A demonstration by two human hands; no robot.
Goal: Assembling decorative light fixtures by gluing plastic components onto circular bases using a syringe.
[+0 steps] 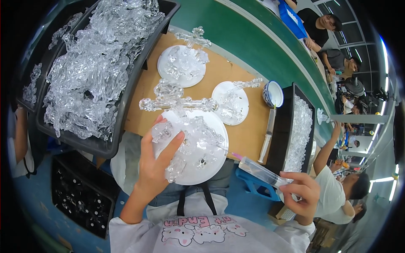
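Observation:
A clear syringe [258, 169] with a pink needle hub is gripped at its plunger end by my right hand [301, 192]. Its thin needle points left, over the large white round plate [217, 166] in front of me. Clear plastic pieces [198, 130] lie on that plate. My left hand [157, 162] reaches over the plate's left side, thumb and forefinger around one clear piece [162, 132]. Just beyond stands a clear cross-shaped piece [181, 103]. Whether the needle touches a piece, I cannot tell.
Farther off, two smaller white plates [162, 69] [242, 114] bear clear pieces. A black tray [114, 145] heaped with clear parts stands left; another black bin [276, 154] stands right. Near it are a blue-patterned bowl [267, 95] and a second syringe [266, 137]. Co-workers sit at right.

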